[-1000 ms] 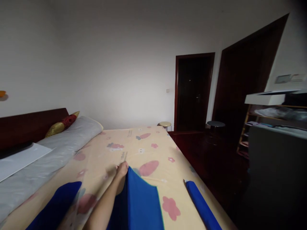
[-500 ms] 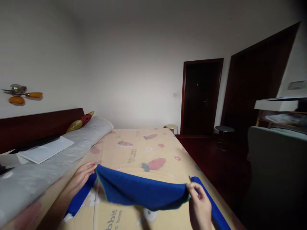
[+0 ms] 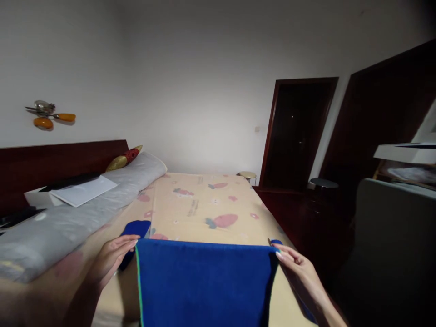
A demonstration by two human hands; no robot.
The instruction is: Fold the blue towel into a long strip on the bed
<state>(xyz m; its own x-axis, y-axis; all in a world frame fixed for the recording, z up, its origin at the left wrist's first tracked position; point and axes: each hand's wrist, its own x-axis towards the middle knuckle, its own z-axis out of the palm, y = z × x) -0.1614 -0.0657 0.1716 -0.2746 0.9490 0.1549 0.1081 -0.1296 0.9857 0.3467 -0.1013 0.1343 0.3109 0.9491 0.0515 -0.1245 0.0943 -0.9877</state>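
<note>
A blue cloth (image 3: 206, 286) with a green stitched edge hangs spread between my hands, its top edge nearly level and its lower part cut off by the frame. My left hand (image 3: 114, 254) pinches the top left corner between thumb and fingers. At the top right corner, my right hand (image 3: 298, 263) has the same kind of pinch. Behind my left hand, another blue piece (image 3: 138, 227) lies on the bed. Past my right hand, a blue strip (image 3: 276, 242) along the bed's edge is mostly hidden.
The bed (image 3: 190, 218) has a cream sheet with a strawberry print. A grey bolster (image 3: 85, 213) lies along the dark headboard (image 3: 68, 159), with a white flat box (image 3: 85, 190) on it. On the right stand a grey chair back (image 3: 391, 227) and a stool (image 3: 323, 183).
The cloth has dropped open from a short, sagging fold into a flat hanging sheet. Both hands still grip its corners. The view has tilted down and turned slightly left.
</note>
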